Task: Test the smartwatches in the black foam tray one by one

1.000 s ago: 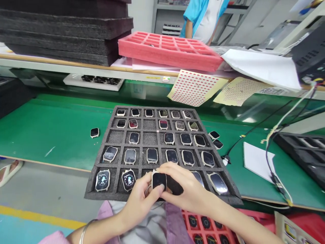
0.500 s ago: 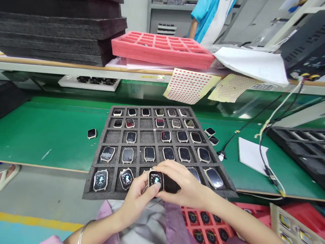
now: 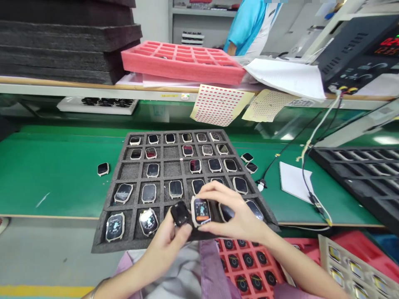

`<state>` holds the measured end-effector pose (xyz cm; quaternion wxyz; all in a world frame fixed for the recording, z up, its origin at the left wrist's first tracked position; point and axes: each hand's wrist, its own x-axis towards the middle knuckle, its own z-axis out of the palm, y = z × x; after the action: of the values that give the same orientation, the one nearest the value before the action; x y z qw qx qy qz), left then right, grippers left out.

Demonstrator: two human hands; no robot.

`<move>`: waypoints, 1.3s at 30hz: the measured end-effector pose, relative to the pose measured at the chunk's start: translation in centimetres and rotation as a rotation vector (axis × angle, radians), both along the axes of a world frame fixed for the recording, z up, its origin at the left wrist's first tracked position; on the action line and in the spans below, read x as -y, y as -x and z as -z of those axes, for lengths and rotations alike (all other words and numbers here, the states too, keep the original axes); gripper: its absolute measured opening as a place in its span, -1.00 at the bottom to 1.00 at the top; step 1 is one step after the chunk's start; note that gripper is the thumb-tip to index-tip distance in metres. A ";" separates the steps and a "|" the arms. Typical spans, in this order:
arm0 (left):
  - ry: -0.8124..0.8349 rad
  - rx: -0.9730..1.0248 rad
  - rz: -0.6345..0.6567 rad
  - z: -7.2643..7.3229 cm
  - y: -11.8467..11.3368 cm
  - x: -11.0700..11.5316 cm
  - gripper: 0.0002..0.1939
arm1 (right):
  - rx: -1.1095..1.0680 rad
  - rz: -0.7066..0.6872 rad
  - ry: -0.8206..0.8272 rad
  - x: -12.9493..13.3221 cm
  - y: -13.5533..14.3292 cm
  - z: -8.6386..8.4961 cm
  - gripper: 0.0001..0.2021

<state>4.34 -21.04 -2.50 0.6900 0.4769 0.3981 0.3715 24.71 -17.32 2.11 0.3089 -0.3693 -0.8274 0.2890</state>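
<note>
Between the thumb and fingers of my right hand (image 3: 233, 216) is a smartwatch case (image 3: 201, 211) without a strap, its screen lit with a blue figure and an orange bar. My left hand (image 3: 170, 238) pinches a small glossy black squarish piece (image 3: 180, 214) just left of that watch; its kind I cannot make out. Both hands are over the near edge of a dark grey foam tray (image 3: 129, 224). Lit watches, one on the left (image 3: 115, 226) and another beside it (image 3: 149, 221), lie in the front row. Several dark-screened watches fill other compartments; my right hand covers some.
A loose watch (image 3: 103, 169) lies left of the tray on the green table (image 3: 62, 178); two more (image 3: 247, 157) lie to its right, near a cable plug (image 3: 261, 184). Red trays (image 3: 249, 272) sit below at right. A co-worker (image 3: 246, 29) stands behind the shelf.
My hands have drawn apart slightly, and my left thumb has left the watch screen. The black piece now shows in my left hand. An orange bar has appeared on the screen. The view has shifted.
</note>
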 end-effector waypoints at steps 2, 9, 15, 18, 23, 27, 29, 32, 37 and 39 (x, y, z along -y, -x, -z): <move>0.141 0.041 -0.094 -0.2 -0.2 0.2 -0.62 | 0.139 0.058 0.011 -0.1 -0.7 0.3 -0.60; 0.181 0.027 0.024 -1.0 -0.8 -0.4 -0.61 | 0.535 0.015 -0.010 1.2 -3.7 -1.0 -0.61; 0.134 0.058 0.178 -1.6 -2.1 -1.3 -0.65 | 0.763 0.055 -0.091 2.2 -5.2 -1.1 -0.70; 0.157 0.137 0.232 -1.4 -2.9 -1.4 -0.65 | 0.769 0.069 -0.103 2.1 -5.3 -0.9 -0.71; 0.182 0.211 0.282 -1.3 -3.2 -1.6 -0.61 | 0.390 0.077 0.010 1.6 -5.0 -2.5 -0.68; 0.126 0.192 0.321 -0.9 -3.0 -1.9 -0.55 | 0.293 -0.024 -0.064 1.6 -2.8 -2.4 -0.68; 0.101 0.134 0.276 -0.6 -3.0 -1.8 -0.56 | 0.327 -0.034 -0.135 1.6 -1.8 -1.8 -0.71; 0.060 0.091 0.199 -0.3 -3.1 -1.5 -0.59 | 0.329 -0.043 -0.189 1.6 -1.0 -1.3 -0.71; 0.004 0.136 0.173 -0.2 -3.7 -0.9 -0.61 | 0.324 -0.032 -0.296 2.1 -1.0 -1.8 -0.77; -0.010 0.122 0.172 -0.2 -3.8 -0.8 -0.61 | 0.334 -0.026 -0.318 2.2 -0.8 -2.0 -0.79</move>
<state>8.11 -20.21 -2.27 0.7400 0.4892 0.3113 0.3410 25.53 -19.50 4.06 0.2183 -0.3483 -0.9068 0.0939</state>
